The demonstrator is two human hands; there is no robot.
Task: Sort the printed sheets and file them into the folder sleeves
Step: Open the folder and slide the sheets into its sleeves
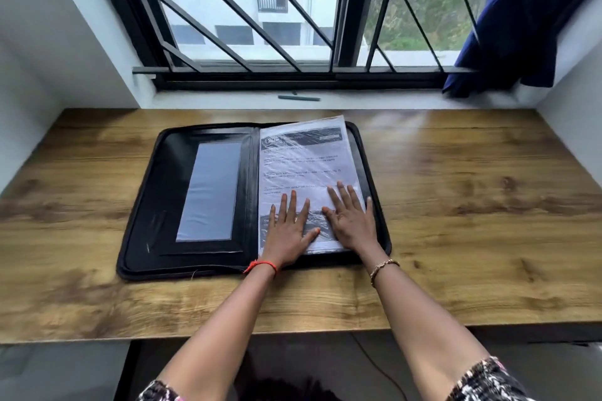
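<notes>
On the folder's [143, 205] right half, our left hand [290, 231] and right hand [350, 221] lie flat, fingers straight. We should smooth the sleeved sheet [303, 166] outward, gently.

— Where does the view look from?
— From the person's head, above the near edge of the surface [456, 205]. It faces forward and down, toward the far edge and the window [293, 10] behind it.
— How near is it?
— Close. Both forearms reach in from the bottom, and the left hand [290, 231] and right hand [353, 221] sit near the frame's middle.
— And how wide?
— Wide: all four edges of the surface show, slightly bowed. It is the single view.
</notes>
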